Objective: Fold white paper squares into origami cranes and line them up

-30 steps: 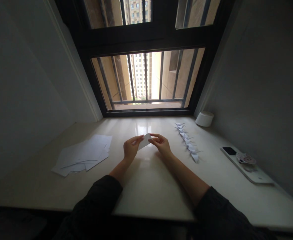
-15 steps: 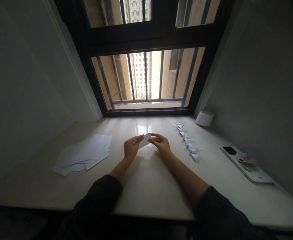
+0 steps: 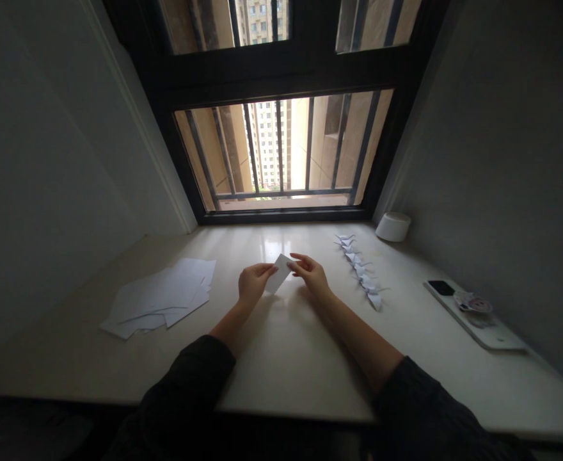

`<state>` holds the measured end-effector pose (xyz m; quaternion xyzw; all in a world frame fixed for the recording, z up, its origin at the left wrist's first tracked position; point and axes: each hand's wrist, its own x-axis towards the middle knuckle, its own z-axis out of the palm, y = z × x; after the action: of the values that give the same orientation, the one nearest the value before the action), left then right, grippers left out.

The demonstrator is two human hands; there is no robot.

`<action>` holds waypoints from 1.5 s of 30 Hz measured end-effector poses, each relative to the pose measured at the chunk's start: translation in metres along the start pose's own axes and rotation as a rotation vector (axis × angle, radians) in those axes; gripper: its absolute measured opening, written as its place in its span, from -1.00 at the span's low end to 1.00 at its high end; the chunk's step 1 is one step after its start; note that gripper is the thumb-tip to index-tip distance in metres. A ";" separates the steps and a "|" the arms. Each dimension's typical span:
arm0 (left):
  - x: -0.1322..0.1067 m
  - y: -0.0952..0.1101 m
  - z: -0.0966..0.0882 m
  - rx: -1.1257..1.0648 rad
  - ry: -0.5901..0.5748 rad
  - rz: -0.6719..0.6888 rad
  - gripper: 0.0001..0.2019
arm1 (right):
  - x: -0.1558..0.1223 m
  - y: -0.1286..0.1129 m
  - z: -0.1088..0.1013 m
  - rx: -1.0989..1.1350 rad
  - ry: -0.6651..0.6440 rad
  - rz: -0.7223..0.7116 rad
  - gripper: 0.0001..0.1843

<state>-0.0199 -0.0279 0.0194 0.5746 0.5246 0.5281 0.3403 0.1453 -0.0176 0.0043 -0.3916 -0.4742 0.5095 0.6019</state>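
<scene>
A small piece of white paper (image 3: pixel 278 275) is held up between my two hands, over the middle of the sill. My left hand (image 3: pixel 253 283) pinches its left edge between thumb and fingers. On the other side, my right hand (image 3: pixel 311 274) has its thumb on the paper's right edge, with the index finger raised a little off it. Whether the paper is folded in layers I cannot tell. To the right of my hands runs a row of several folded paper cranes (image 3: pixel 358 270).
Loose sheets of white paper (image 3: pixel 164 291) lie in a pile on the left of the pale sill (image 3: pixel 291 378). At the right are a phone (image 3: pixel 485 334) with a round grip on its back and a white round container (image 3: pixel 393 227). A barred window (image 3: pixel 281 153) stands behind.
The small paper has turned more upright and shows more of its face. My right index finger has lifted from its top edge, while my left hand keeps its pinch.
</scene>
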 end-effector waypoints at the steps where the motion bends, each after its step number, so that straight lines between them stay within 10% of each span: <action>1: 0.001 -0.001 0.001 -0.065 0.016 -0.018 -0.74 | -0.001 0.000 0.001 -0.025 -0.011 0.020 -0.49; 27: -0.004 0.005 0.013 -0.319 0.077 -0.119 -0.68 | -0.006 0.001 0.004 -0.149 -0.053 0.196 -0.61; 37: -0.002 -0.002 0.009 -0.268 0.079 -0.087 -0.67 | -0.004 -0.008 -0.005 -0.421 -0.167 -0.039 -0.67; 45: -0.002 0.006 0.008 -0.315 -0.105 -0.164 -0.23 | -0.003 0.004 0.002 -0.120 -0.021 0.069 -0.59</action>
<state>-0.0102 -0.0302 0.0226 0.4963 0.4619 0.5434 0.4951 0.1420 -0.0199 0.0007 -0.4375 -0.4963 0.5048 0.5544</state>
